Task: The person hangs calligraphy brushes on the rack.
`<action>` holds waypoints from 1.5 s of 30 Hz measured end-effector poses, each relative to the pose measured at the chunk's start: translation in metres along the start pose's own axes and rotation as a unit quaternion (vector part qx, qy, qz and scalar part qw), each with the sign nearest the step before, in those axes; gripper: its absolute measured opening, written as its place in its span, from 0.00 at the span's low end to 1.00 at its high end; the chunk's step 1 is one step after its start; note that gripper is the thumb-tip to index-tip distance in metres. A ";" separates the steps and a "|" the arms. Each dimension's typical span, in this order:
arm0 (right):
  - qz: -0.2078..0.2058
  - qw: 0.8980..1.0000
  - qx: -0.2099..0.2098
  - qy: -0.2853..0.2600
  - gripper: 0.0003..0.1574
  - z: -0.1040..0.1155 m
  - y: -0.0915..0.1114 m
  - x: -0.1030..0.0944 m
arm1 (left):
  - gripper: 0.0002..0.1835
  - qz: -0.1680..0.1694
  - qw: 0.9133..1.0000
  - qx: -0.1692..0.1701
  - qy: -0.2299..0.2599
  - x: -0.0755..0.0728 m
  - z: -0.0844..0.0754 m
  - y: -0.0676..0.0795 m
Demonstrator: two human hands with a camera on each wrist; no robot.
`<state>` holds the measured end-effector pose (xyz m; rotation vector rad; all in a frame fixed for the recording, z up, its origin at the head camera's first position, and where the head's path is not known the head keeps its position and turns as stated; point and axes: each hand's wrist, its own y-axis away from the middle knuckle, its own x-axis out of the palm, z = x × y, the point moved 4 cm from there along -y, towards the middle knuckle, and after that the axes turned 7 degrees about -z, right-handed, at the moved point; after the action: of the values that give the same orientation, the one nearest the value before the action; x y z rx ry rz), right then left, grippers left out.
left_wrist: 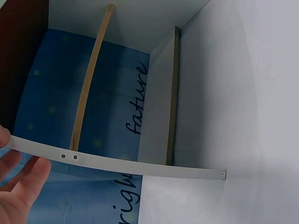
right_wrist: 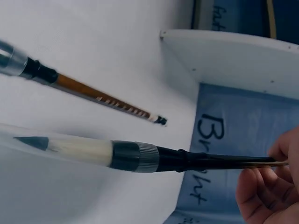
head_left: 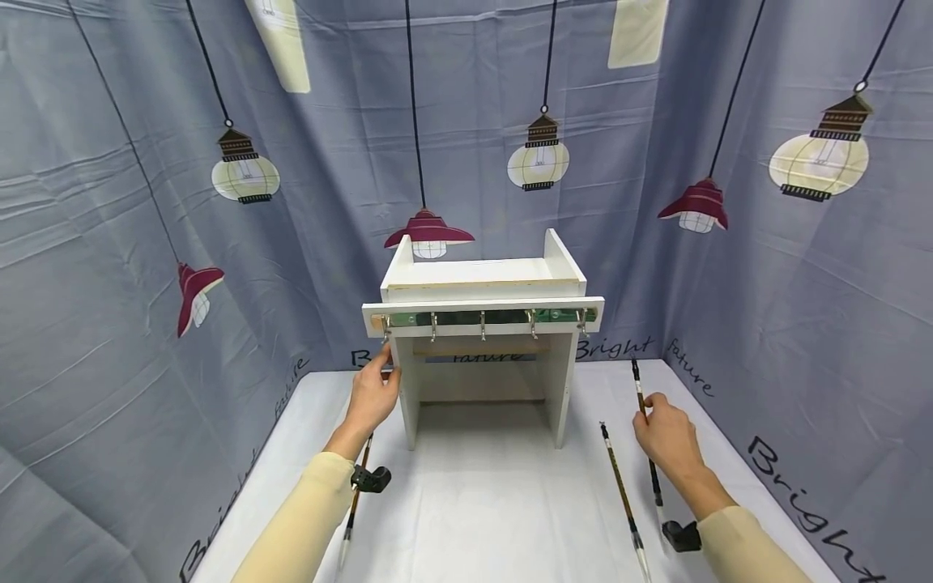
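Note:
A small white wooden rack [head_left: 483, 289] stands upright on the table, with a row of metal hooks [head_left: 483, 324] along its front board. My left hand [head_left: 373, 397] grips the front edge of its left side panel [left_wrist: 121, 164], thumb on one face and fingers on the other. My right hand [head_left: 666, 433] pinches a black-handled calligraphy brush [right_wrist: 187, 161] by the handle. That brush has pale bristles with a dark tip inside a clear cap, pointing toward me. Just left of it lies a brown-handled brush [head_left: 619, 482], also capped.
Another brown brush [head_left: 355, 502] lies on the table's left side, partly hidden beneath my left wrist. The white table [head_left: 488, 518] is enclosed by blue-grey curtains [head_left: 466, 97] printed with lamps and lettering. The rack stands near the table's back edge.

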<state>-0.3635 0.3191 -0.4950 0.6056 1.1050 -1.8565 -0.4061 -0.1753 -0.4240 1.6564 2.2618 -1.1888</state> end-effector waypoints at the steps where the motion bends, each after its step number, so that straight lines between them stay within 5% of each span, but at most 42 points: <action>1: -0.007 1.000 -0.003 -0.002 0.19 0.002 0.001 -0.001 | 0.29 0.001 1.000 0.000 0.000 0.000 0.000 0.000; 10: -0.080 0.995 -0.046 -0.023 0.13 0.024 -0.001 -0.012 | 0.29 -0.001 1.000 0.002 -0.001 0.000 0.002 -0.002; 27: -0.129 0.985 -0.091 -0.071 0.13 0.075 0.005 -0.030 | 0.29 0.001 1.000 -0.003 -0.005 0.001 0.002 -0.002; 45: -0.099 0.976 -0.163 -0.103 0.14 0.143 0.021 -0.014 | 0.29 -0.001 1.000 -0.003 -0.004 0.001 0.002 0.001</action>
<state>-0.3349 0.1955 -0.4240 0.1150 1.3285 -1.8006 -0.4067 -0.1756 -0.4267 1.6431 2.2613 -1.1856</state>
